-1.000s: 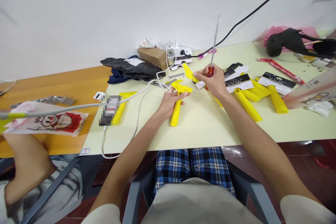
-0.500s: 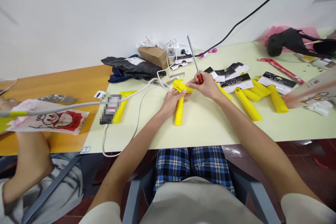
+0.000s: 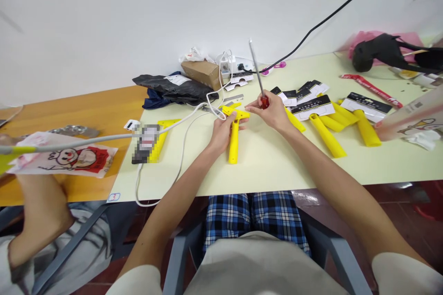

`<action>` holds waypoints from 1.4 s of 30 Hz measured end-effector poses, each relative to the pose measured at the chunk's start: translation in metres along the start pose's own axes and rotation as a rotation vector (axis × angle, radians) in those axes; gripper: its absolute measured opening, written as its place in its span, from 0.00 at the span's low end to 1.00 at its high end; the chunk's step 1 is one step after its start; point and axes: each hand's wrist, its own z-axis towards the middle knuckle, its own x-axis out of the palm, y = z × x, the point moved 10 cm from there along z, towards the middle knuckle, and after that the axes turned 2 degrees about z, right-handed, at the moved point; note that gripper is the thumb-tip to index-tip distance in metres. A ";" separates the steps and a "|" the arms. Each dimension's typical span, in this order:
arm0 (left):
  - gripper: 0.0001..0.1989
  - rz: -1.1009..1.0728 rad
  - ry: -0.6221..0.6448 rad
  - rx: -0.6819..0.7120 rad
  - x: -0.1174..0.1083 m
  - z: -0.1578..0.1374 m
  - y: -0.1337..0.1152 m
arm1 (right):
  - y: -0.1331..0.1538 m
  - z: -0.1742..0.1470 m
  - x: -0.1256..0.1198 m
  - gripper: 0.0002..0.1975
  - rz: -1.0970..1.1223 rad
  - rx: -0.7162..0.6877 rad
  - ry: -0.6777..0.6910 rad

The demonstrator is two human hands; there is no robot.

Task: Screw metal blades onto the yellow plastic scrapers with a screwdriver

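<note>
One yellow scraper (image 3: 234, 145) is gripped near its head by the left hand (image 3: 220, 133), over the tabletop (image 3: 277, 166); the right hand (image 3: 275, 111) grasps a screwdriver (image 3: 257, 69), shaft up. The white cable (image 3: 192, 113) beside the left hand could snag, tugging the scraper askew.

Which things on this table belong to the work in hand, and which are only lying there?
Belonging, it seems:
yellow T-shaped tool, in the left hand
screwdriver, in the right hand
probably the yellow handles and printed cards on the right

Probably just lying about:
black plastic bag
brown box
red strip
</note>
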 end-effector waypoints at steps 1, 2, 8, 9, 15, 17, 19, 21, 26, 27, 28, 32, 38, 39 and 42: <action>0.14 -0.013 -0.026 0.032 -0.005 0.001 -0.008 | -0.003 0.001 -0.004 0.32 0.043 0.010 -0.041; 0.15 -0.029 -0.055 0.061 -0.012 0.002 -0.016 | -0.007 0.002 -0.008 0.32 0.085 0.029 -0.081; 0.10 -0.147 -0.217 0.136 -0.058 0.015 -0.050 | -0.040 0.001 -0.005 0.29 0.192 0.191 -0.100; 0.09 -0.158 -0.225 0.139 -0.062 0.016 -0.052 | -0.044 0.000 -0.001 0.29 0.195 0.205 -0.080; 0.03 -0.174 -0.136 0.076 -0.046 0.011 -0.027 | -0.055 -0.004 0.015 0.33 0.187 0.214 -0.037; 0.03 -0.161 -0.073 0.010 -0.031 0.004 -0.011 | -0.051 -0.004 0.014 0.33 0.179 0.195 -0.060; 0.06 -0.129 -0.010 -0.056 -0.017 -0.003 0.002 | -0.046 -0.004 0.011 0.32 0.173 0.176 -0.089; 0.07 -0.098 0.034 -0.088 -0.008 -0.008 0.009 | -0.040 -0.003 0.007 0.31 0.168 0.136 -0.120; 0.08 -0.071 0.043 -0.086 -0.003 -0.009 0.008 | -0.028 -0.002 0.004 0.26 0.185 0.043 -0.133; 0.08 -0.066 0.044 -0.084 -0.003 -0.009 0.007 | -0.027 -0.002 0.005 0.26 0.188 0.046 -0.119; 0.08 -0.059 0.049 -0.079 -0.003 -0.008 0.007 | -0.026 -0.003 0.007 0.25 0.189 0.053 -0.102; 0.09 -0.020 0.066 -0.050 -0.005 -0.006 0.006 | -0.025 -0.005 0.012 0.24 0.146 0.076 -0.070; 0.16 -0.012 0.029 0.014 -0.014 -0.004 -0.006 | -0.033 -0.004 0.009 0.19 -0.230 0.108 -0.030; 0.16 -0.020 0.029 0.021 -0.015 -0.004 -0.008 | -0.035 -0.004 0.010 0.19 -0.253 0.114 -0.018; 0.16 -0.033 0.030 0.045 -0.018 -0.004 -0.015 | -0.036 -0.005 0.013 0.16 -0.280 0.114 0.015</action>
